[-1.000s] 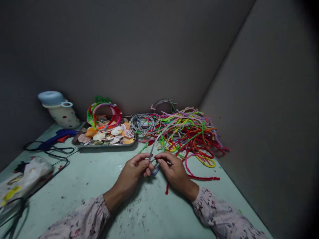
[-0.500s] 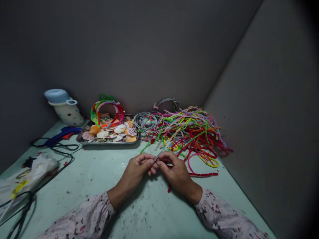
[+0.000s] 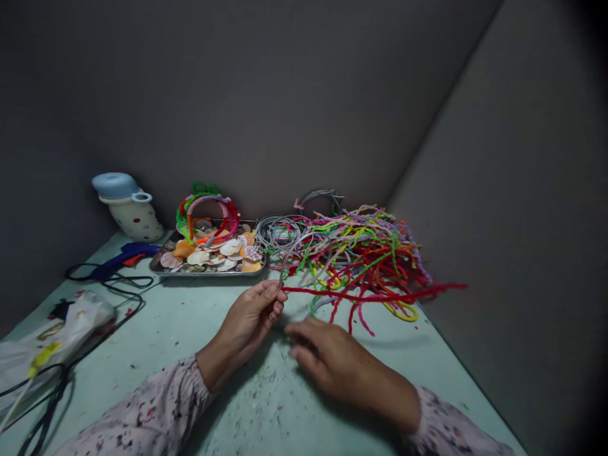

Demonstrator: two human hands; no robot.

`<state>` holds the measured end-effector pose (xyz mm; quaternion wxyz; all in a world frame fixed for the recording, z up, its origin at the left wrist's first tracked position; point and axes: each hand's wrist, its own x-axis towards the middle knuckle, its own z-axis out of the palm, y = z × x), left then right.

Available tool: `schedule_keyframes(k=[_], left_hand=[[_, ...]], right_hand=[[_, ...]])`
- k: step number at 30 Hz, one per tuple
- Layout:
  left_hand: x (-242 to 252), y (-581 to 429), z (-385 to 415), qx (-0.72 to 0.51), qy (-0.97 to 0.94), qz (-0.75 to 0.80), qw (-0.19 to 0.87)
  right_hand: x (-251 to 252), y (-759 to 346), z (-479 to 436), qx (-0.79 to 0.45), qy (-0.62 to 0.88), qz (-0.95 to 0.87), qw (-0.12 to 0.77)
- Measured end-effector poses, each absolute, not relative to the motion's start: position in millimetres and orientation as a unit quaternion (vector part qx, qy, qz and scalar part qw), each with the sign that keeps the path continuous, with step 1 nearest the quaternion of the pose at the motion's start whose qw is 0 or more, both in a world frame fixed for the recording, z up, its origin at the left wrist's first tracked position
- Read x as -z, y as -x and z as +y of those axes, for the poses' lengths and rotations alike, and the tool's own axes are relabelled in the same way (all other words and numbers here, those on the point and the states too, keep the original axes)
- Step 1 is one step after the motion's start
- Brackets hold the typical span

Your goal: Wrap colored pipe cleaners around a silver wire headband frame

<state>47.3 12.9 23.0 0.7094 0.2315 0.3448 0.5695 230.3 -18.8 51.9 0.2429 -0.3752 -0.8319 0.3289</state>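
1. Nearest the camera, both forearms enter from the bottom edge of the frame in speckled pink sleeves (image 3: 152,405), the left from lower left and the right from lower right. Beneath them, the pale green table (image 3: 142,361) is flecked with fibre bits.
2. The left hand (image 3: 247,320) is raised at lower centre, wrist turned and fingers closed around the end of a thin grey headband frame (image 3: 304,244), which arcs up and away from the hand. A red chenille stem (image 3: 370,296) runs from beside those fingers across to the right, past the table edge.
3. The right hand (image 3: 342,361) sits lower and to the right, palm down, with its fingers loosely curled and its fingertips just beside the left hand. It shows no grip on anything.
4. To the right, the table edge meets a grey wall (image 3: 498,190) along a diagonal, leaving a strip of speckled table beside the right arm.
5. Just ahead of the hands, a tangled pile of multicoloured chenille stems (image 3: 365,259) spreads toward that wall.
6. Upper left of the hands, a steel tray (image 3: 209,273) holds scallop shells (image 3: 213,256), with wrapped headbands (image 3: 206,218) propped behind them.
7. At far left, a blue glue gun (image 3: 126,256) with a black cord (image 3: 109,278) lies near a plastic bag (image 3: 66,335).
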Motion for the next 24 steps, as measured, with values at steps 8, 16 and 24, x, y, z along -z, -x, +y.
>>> schedule_keyframes(k=[8, 16, 24], left_hand=[[-13.6, -55.6, 4.8, -0.502, -0.26, 0.356, 0.744], [-4.4, -54.9, 4.6, -0.474, -0.369, 0.418, 0.681], [-3.7, -55.8, 4.7, -0.477, -0.412, 0.425, 0.65]], right_hand=[[-13.7, -227.2, 11.0, -0.328, 0.433, -0.713, 0.444], [-9.7, -221.4, 6.5, -0.349, 0.456, -0.699, 0.427], [1.7, -218.5, 8.8, -0.422, 0.479, -0.629, 0.443]])
